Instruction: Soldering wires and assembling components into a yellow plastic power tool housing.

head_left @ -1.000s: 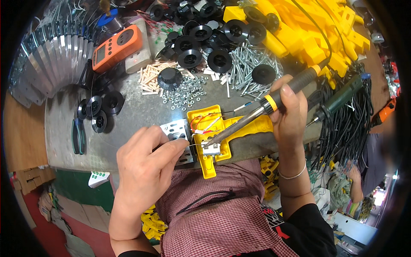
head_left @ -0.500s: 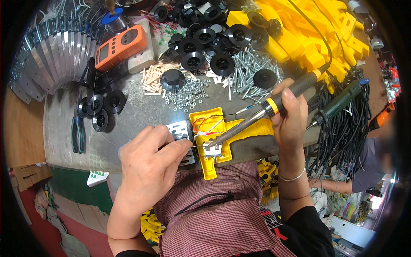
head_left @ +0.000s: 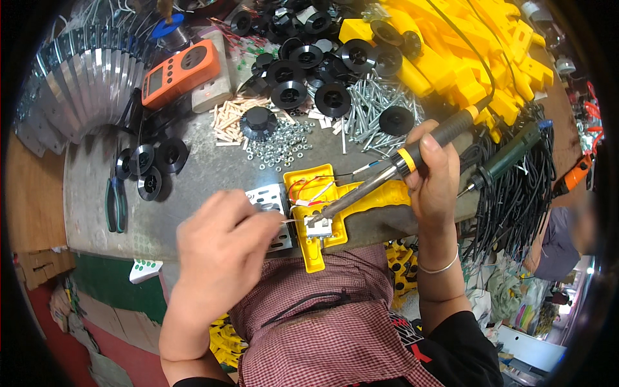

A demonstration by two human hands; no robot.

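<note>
Yellow plastic housing (head_left: pixel 329 193) lies at the near bench edge, its small switch part (head_left: pixel 318 227) under the soldering iron (head_left: pixel 387 177) tip; light, rigid, best steadied by its rim. Right hand (head_left: pixel 433 180) wraps the iron's handle. Left hand (head_left: pixel 222 248) pinches thin solder wire (head_left: pixel 284 221) beside the perforated metal plate (head_left: pixel 271 200).

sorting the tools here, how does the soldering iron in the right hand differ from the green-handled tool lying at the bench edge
The soldering iron is gripped in the right hand, its tip down at the yellow housing; the green-handled tool lies unheld beside the black cables. The soldering iron has a black grip with an orange band; the green-handled tool's grip is dark green. Both are slim, rod-shaped and point down-left.
</note>
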